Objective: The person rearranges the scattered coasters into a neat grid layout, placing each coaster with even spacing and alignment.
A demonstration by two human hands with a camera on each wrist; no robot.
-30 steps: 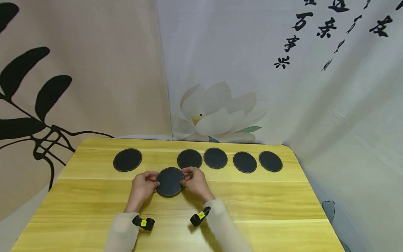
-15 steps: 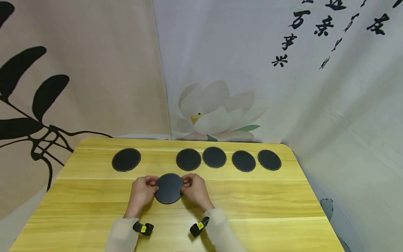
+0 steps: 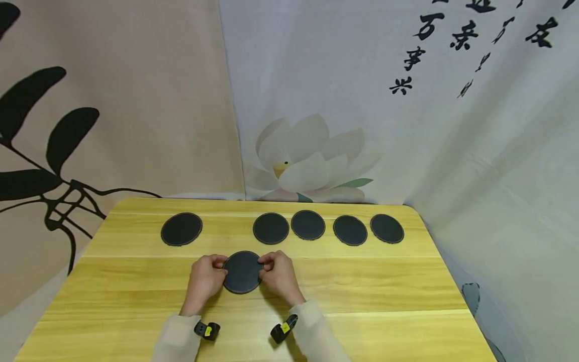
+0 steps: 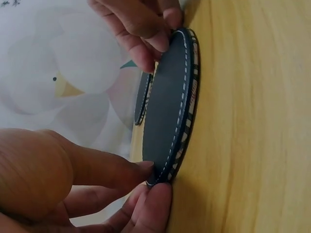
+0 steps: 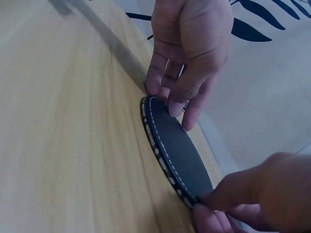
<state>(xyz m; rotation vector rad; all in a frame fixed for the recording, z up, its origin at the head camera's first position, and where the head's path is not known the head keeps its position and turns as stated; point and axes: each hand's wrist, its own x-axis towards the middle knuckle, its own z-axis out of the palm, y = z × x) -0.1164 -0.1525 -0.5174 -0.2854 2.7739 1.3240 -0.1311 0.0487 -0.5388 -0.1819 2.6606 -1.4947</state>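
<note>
The white-stitched black disc is near the middle of the bench; my left grip pinches one edge, my right grip the opposite edge. Beyond it, five more black discs lie along the far side, before a lotus-printed cloth.

Surface looked wood-grained, smooth, faintly glossy. Held disc looked matt, smooth, leather-like, thread-stitched round its rim. Discs along the surface's far edge looked matt too. Backdrop was creased matt cloth, sleeves soft cloth; wrist cameras looked plastic.
</note>
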